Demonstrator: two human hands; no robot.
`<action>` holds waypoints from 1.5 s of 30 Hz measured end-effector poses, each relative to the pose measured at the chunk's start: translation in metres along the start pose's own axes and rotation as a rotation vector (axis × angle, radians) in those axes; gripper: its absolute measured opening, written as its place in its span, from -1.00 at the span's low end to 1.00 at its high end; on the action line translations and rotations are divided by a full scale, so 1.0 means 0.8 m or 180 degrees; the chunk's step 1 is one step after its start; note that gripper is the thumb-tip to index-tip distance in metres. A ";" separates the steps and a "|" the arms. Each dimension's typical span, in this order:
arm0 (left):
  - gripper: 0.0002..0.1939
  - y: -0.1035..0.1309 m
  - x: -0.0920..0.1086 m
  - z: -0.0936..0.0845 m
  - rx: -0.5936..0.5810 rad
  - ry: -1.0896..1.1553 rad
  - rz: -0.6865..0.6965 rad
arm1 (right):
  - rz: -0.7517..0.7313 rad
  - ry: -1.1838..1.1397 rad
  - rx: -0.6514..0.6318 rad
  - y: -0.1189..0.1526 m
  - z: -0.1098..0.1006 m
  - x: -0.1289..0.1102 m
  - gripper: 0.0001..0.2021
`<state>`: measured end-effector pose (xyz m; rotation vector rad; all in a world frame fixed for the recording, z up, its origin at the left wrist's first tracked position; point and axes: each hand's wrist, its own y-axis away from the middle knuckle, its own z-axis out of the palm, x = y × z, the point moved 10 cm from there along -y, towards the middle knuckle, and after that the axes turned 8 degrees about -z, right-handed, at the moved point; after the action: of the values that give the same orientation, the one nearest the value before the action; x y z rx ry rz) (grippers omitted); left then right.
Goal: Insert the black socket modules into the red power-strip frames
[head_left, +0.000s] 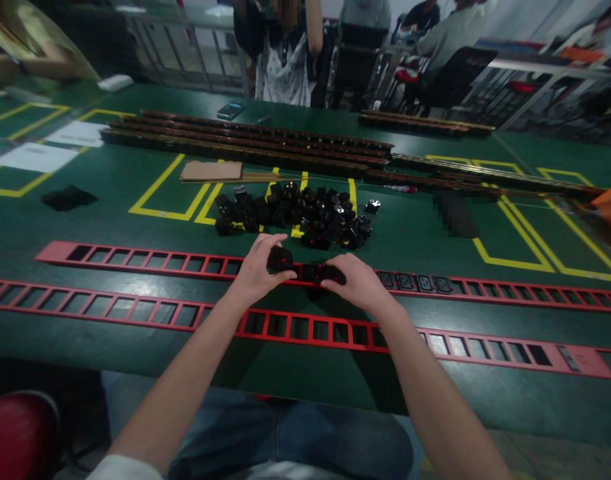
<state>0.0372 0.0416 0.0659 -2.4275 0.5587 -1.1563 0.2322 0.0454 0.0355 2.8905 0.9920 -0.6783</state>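
Note:
A long red slotted strip (205,268) lies across the table in front of me. My left hand (258,270) pinches a black socket module (280,259) between thumb and fingers, just above the strip. My right hand (354,279) is closed around another black socket module (332,273) at the strip; whether that one is seated in its slot I cannot tell. Between the hands a black module (309,273) sits in the strip. Several black sockets (424,283) fill slots right of my right hand. Beyond my hands is a loose heap of black socket modules (305,210).
Nearer to me lies a second red slotted strip (305,329). Behind the heap are a cardboard piece (211,171), long dark strips (255,148) and a phone (230,110). White papers (35,157) lie at left. A person (284,53) is across the green table (135,363).

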 end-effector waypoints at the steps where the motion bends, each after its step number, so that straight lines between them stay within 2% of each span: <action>1: -0.26 0.000 0.000 0.000 -0.0015 -0.0004 -0.0013 | 0.0012 -0.0002 -0.0004 0.000 0.000 0.000 -0.70; 6: -0.48 0.000 0.000 -0.003 0.0002 -0.0138 -0.0122 | 0.0020 -0.0011 -0.0004 0.000 -0.001 -0.001 -0.72; 8: -0.51 -0.001 0.001 -0.004 0.0013 -0.0182 -0.0149 | 0.0000 -0.0023 0.0001 -0.001 -0.002 -0.002 -0.72; 17: -0.49 -0.003 0.012 -0.007 0.0040 -0.0072 -0.0026 | 0.0009 -0.0035 0.0012 -0.001 -0.001 0.000 -0.71; 24: -0.42 -0.002 0.010 -0.008 0.0071 0.0010 -0.0043 | 0.0041 -0.0009 -0.0008 -0.001 0.000 0.001 -0.69; 34: -0.45 -0.001 0.014 -0.002 -0.0141 0.0092 0.0037 | 0.0007 -0.0021 0.0020 -0.001 0.000 0.001 -0.69; 40: -0.32 -0.002 0.006 0.001 -0.0104 -0.0009 -0.0021 | -0.0005 -0.0014 0.0025 0.000 0.001 0.002 -0.68; 45: -0.46 -0.001 0.003 0.004 -0.0150 -0.0296 0.0022 | -0.0013 -0.0009 0.0023 -0.001 0.001 0.002 -0.69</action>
<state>0.0415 0.0417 0.0660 -2.5026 0.5709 -1.0323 0.2322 0.0465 0.0341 2.8938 0.9975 -0.6873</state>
